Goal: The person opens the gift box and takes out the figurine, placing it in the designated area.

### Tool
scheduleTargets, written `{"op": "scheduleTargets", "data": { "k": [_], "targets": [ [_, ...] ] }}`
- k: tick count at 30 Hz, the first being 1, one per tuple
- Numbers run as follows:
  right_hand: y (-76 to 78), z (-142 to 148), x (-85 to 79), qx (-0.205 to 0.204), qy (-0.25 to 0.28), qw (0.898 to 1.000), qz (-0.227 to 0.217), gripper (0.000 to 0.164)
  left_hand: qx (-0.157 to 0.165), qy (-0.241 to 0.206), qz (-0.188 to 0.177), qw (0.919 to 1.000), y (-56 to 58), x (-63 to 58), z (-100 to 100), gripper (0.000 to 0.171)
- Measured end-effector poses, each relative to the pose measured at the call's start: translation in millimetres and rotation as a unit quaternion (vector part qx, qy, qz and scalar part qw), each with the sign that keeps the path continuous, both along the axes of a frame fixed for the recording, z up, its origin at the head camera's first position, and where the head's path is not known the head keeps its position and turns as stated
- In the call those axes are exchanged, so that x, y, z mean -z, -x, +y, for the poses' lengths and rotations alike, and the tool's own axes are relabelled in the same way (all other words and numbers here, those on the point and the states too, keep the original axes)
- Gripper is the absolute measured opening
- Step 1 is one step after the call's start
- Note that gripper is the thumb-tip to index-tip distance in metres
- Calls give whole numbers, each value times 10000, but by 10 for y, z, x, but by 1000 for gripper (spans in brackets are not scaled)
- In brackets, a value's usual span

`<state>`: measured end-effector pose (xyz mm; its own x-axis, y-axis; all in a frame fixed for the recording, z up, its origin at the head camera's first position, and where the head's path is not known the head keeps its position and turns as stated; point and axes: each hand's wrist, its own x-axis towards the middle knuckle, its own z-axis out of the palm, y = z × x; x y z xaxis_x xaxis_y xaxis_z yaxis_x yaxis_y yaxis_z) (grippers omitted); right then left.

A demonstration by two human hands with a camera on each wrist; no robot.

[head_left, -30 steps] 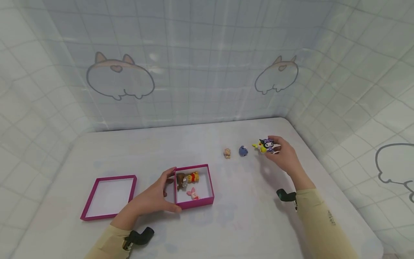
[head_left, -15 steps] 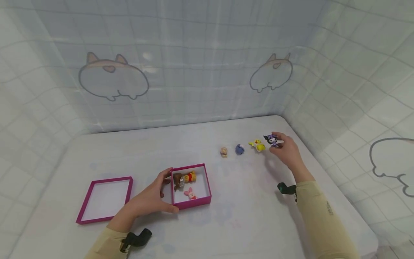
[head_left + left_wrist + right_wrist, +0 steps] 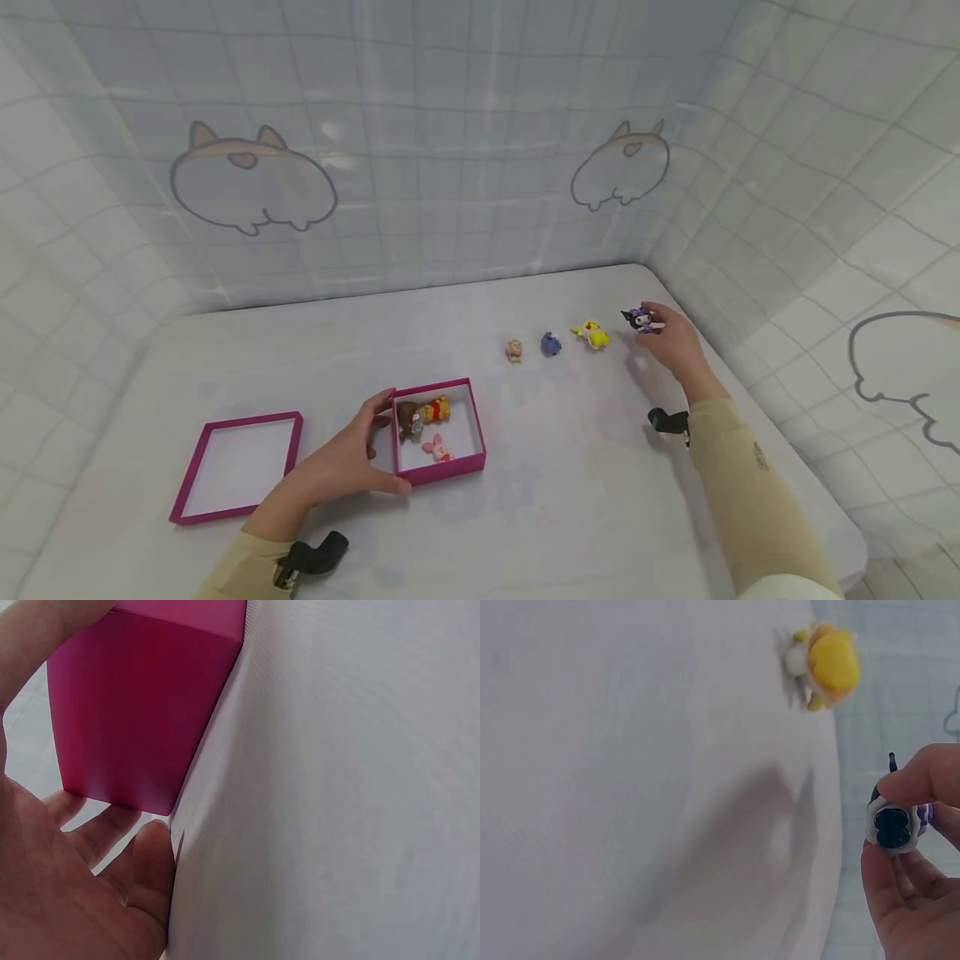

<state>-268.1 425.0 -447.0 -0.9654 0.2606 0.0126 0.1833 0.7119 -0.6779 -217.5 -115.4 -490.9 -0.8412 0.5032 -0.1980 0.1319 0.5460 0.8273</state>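
My right hand (image 3: 677,340) pinches a small purple and black figurine (image 3: 641,320) between thumb and fingers, held above the table at the far right. In the right wrist view, the underside of this figurine (image 3: 892,826) faces the camera. My left hand (image 3: 348,458) grips the left side of an open magenta box (image 3: 468,429), thumb at the near corner and fingers at the far one. Inside lie a brown and grey figurine (image 3: 409,419), a yellow bear figurine in red (image 3: 437,409) and a pink piglet figurine (image 3: 438,448). The left wrist view has the box's magenta wall (image 3: 135,712) close up.
On the table, in a row left of my right hand, are a beige figurine (image 3: 513,350), a blue figurine (image 3: 551,343) and a yellow figurine (image 3: 592,334). A magenta-rimmed lid (image 3: 292,446) lies left of the box. Tile-patterned curtains (image 3: 420,167) surround the table.
My right hand has moved right with the purple and black figurine, away from the yellow one, which is now fully visible. The left hand keeps its grip on the box. The head view has shifted slightly.
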Motion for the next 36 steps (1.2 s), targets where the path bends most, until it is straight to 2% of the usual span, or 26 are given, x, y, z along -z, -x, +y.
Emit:
{"op": "scheduleTargets", "data": {
  "k": [9, 17, 26, 32, 36],
  "targets": [
    [108, 120, 70, -250, -209, 9986, -418, 66, -15, 0, 20, 10000, 1, 15, 9, 127],
    [207, 153, 98, -235, -193, 9970, -718, 67, -24, -20, -13, 10000, -5, 4, 15, 127],
    [302, 163, 102, -370, -210, 9953, -870, 68, 16, -53, 64, 10000, 8, 11, 12, 127],
    [327, 168, 107, -309, -132, 9926, -1165, 68, 13, -71, 4, 10000, 7, -3, 10, 127],
    [316, 157, 85, -311, -4, 9924, -1189, 71, -8, -28, 24, 10000, 7, -25, 7, 128]
  ]
}}
